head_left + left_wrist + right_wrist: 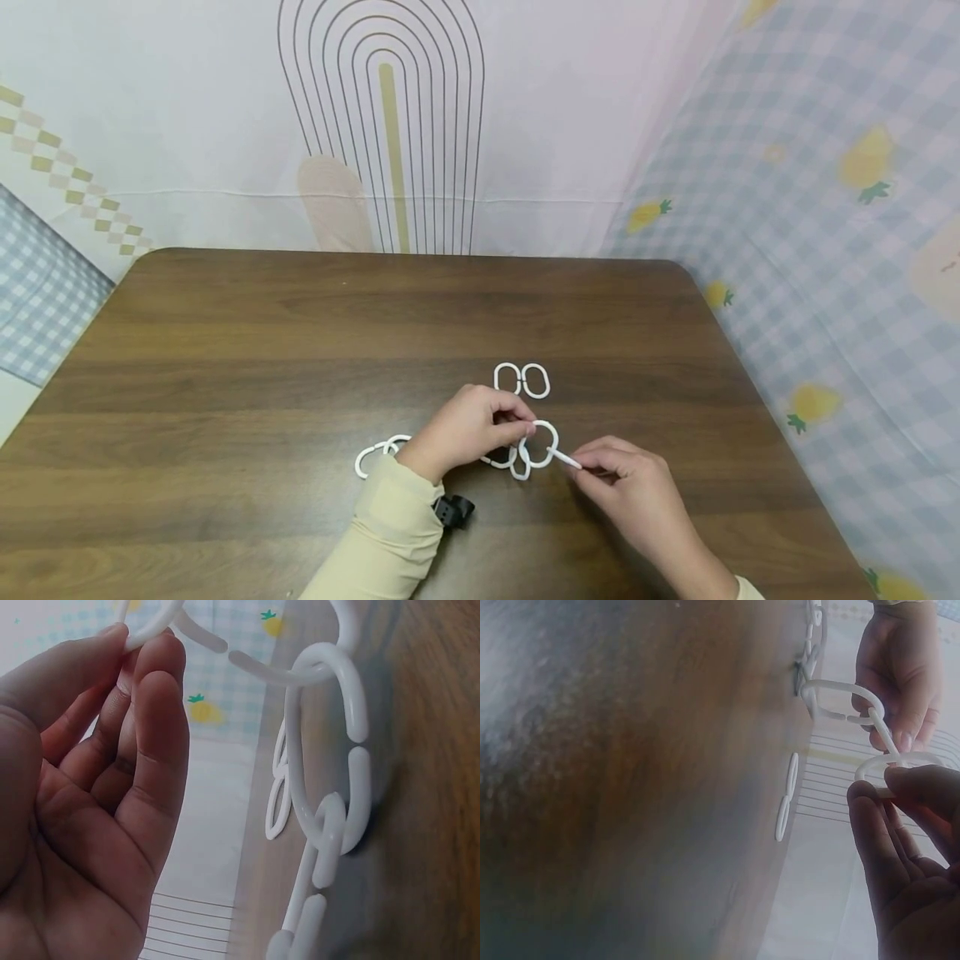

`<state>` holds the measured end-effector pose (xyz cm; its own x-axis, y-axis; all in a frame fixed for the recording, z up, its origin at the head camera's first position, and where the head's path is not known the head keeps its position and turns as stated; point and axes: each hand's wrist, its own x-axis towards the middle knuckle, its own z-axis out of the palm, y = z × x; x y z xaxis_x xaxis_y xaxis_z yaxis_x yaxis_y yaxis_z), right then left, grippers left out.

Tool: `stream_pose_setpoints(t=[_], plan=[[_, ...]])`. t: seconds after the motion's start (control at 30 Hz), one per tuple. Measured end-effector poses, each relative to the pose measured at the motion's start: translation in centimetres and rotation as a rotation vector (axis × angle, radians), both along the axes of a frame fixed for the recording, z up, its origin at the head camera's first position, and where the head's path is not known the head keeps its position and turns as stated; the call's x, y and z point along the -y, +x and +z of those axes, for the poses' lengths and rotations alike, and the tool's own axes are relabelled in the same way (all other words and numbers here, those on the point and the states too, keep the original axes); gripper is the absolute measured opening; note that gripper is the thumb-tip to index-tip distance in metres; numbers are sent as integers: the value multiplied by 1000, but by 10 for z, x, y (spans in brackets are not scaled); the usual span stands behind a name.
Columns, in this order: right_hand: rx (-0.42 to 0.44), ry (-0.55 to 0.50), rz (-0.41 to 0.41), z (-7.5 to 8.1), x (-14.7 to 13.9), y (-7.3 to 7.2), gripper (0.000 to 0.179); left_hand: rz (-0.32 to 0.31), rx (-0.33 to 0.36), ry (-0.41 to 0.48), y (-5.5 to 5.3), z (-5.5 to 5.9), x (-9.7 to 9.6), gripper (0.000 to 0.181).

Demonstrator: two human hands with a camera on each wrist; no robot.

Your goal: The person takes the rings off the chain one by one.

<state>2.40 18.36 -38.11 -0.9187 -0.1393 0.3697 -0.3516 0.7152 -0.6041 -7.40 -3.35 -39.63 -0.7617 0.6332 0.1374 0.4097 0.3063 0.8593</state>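
Note:
My left hand (465, 429) pinches an open-work white plastic link (556, 435) between thumb and fingertips. Hooked through that link is a second white link (566, 457), held edge-on by the thumb and fingers of my right hand (633, 487). From the left-held link a white chain (294, 750) runs down and away over the table, each link having a small gap in its side. In the head view my left hand and wrist hide the middle of this chain, while its far end (360, 462) shows left of the wrist.
Two loose white links (548, 383) lie side by side on the brown wooden table (247, 333), just beyond my left hand. A black strap device (453, 510) is on the left wrist. Patterned cloths (555, 108) hang behind and right of the table.

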Motion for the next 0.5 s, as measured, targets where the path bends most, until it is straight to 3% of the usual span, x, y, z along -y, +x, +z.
stream_pose_setpoints(t=[0.5], plan=[[9, -34, -4, 4, -2, 3, 24, -20, 93, 44, 2, 0, -2, 6]])
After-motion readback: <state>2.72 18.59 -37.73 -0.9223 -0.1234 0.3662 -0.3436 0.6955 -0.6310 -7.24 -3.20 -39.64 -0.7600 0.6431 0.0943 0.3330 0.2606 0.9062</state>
